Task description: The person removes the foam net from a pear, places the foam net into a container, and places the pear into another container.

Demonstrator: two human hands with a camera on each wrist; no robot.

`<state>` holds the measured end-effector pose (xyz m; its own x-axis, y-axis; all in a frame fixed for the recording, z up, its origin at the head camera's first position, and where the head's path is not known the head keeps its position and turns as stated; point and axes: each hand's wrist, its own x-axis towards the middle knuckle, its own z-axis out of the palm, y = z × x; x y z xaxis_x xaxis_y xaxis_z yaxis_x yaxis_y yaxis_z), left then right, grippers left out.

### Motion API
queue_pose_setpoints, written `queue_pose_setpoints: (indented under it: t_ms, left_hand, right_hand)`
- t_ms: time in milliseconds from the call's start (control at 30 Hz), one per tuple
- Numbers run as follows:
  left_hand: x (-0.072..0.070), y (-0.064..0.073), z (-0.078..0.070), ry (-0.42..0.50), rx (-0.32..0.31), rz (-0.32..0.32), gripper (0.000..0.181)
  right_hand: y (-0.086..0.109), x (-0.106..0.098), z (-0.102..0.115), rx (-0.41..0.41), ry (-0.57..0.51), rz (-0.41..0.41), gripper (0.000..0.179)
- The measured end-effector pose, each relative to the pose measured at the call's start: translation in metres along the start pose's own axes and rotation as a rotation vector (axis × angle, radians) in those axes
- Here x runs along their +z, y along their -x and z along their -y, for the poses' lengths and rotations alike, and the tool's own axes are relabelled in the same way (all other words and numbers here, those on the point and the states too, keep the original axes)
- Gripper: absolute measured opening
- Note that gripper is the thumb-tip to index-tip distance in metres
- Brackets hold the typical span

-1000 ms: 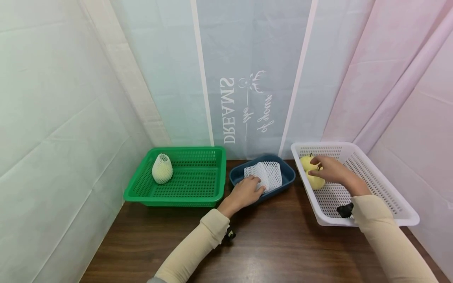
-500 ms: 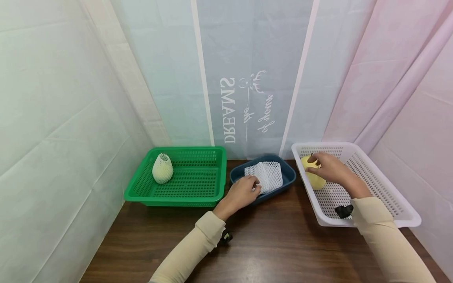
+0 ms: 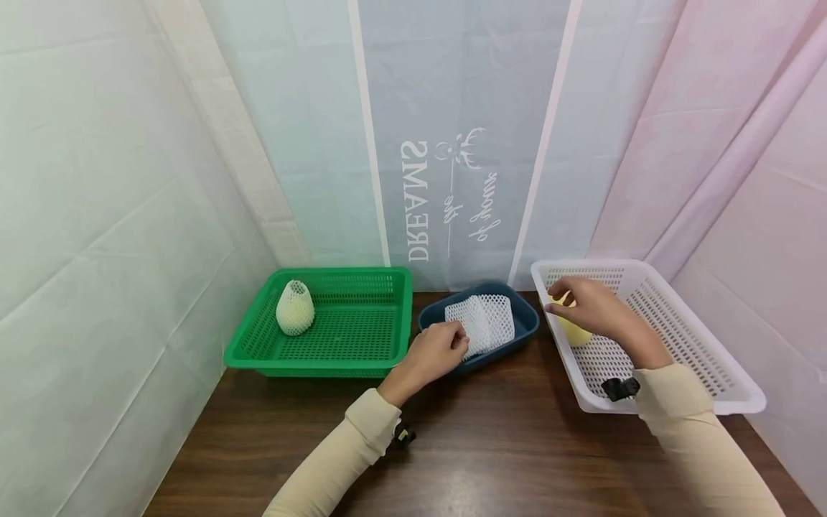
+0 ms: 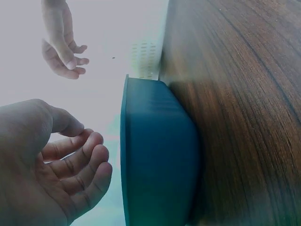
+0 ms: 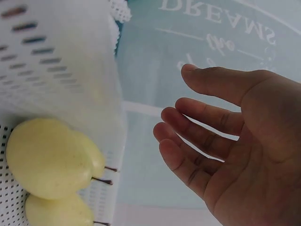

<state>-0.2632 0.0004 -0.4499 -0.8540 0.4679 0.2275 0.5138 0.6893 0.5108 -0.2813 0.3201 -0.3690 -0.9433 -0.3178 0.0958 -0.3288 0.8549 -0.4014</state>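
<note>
My left hand (image 3: 434,353) hovers over the near-left edge of a dark blue tray (image 3: 526,332), its fingers loosely bent and holding nothing. In the left wrist view the left hand (image 4: 66,160) has its thumb close to the index fingertip, beside the blue tray wall (image 4: 157,155). White foam net sleeves (image 3: 481,322) lie in that tray. Above the white basket (image 3: 726,362), my right hand (image 3: 597,309) partly covers a yellow pear (image 3: 576,334). In the right wrist view the right hand (image 5: 225,141) is relaxed, apart from several pears (image 5: 47,157) with dark stems.
At the left a green basket (image 3: 349,370) holds a pear in a foam net (image 3: 296,310). All three containers stand along the back of a brown wooden table (image 3: 491,452). A printed curtain (image 3: 459,86) hangs directly behind them.
My left hand has drawn slightly left and toward me, its fingers bending closer together. The right hand has shifted a little left over the pears. Nothing has been picked up.
</note>
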Motion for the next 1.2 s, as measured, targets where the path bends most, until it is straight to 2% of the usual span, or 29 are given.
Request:
queue_pose_setpoints:
  t_ms: [167, 567, 867, 1067, 1200]
  left_hand:
    - [-0.005, 0.002, 0.003, 0.011, -0.013, -0.006, 0.018]
    - [-0.023, 0.012, 0.009, 0.024, -0.009, -0.018, 0.015]
    - [-0.035, 0.019, 0.014, 0.046, -0.035, -0.043, 0.014]
    - [-0.044, 0.022, 0.017, 0.048, -0.049, -0.061, 0.014]
    - [-0.049, 0.025, 0.018, 0.055, -0.055, -0.064, 0.016]
  right_hand:
    - [0.001, 0.003, 0.011, -0.046, -0.019, -0.028, 0.035]
    - [-0.002, 0.023, 0.034, -0.072, -0.086, -0.103, 0.026]
    - [-0.006, 0.034, 0.044, -0.074, -0.131, -0.104, 0.023]
    - [-0.009, 0.043, 0.05, -0.099, -0.153, -0.15, 0.02]
    - [-0.011, 0.049, 0.055, -0.087, -0.179, -0.152, 0.021]
